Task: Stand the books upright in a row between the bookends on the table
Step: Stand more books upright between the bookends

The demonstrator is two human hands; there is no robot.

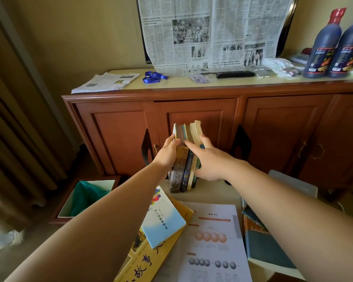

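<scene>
Just above the middle of the frame, between two black bookends, the left hand and right hand press flat-fingered on a standing clutch of books on the bench; stiff-covered, probably weighty, likely to topple, best squeezed from both outer covers.

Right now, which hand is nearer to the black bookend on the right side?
Right. The right hand presses the upright books, with the right bookend just beyond it; the left hand is on the books' far side.
</scene>
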